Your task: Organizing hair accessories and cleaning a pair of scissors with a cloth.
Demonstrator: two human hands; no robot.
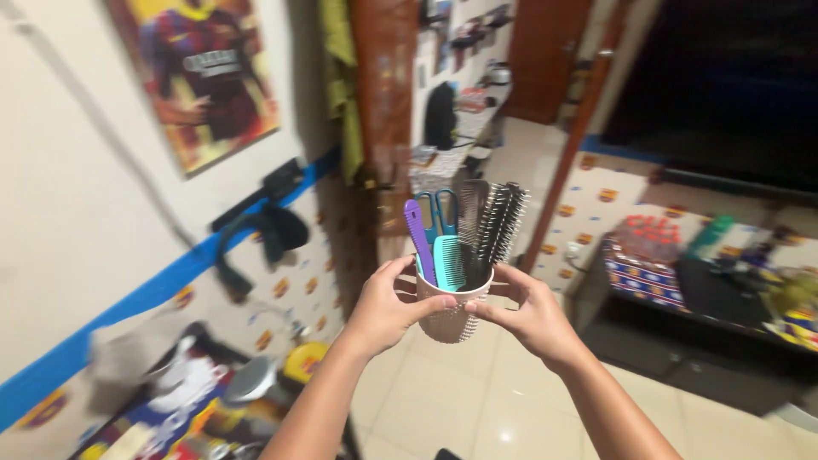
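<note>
Both hands clasp a beige textured cup (454,317) mid-air over the tiled floor (477,400): left hand (385,308) wrapped on left side, right hand (526,313) pinching right rim. Inside stand purple comb (420,241), teal comb (449,262), black round brush (503,223).

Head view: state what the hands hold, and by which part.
Both hands, left hand and right hand, hold a beige cup of combs and brushes by its rim and sides.
</note>
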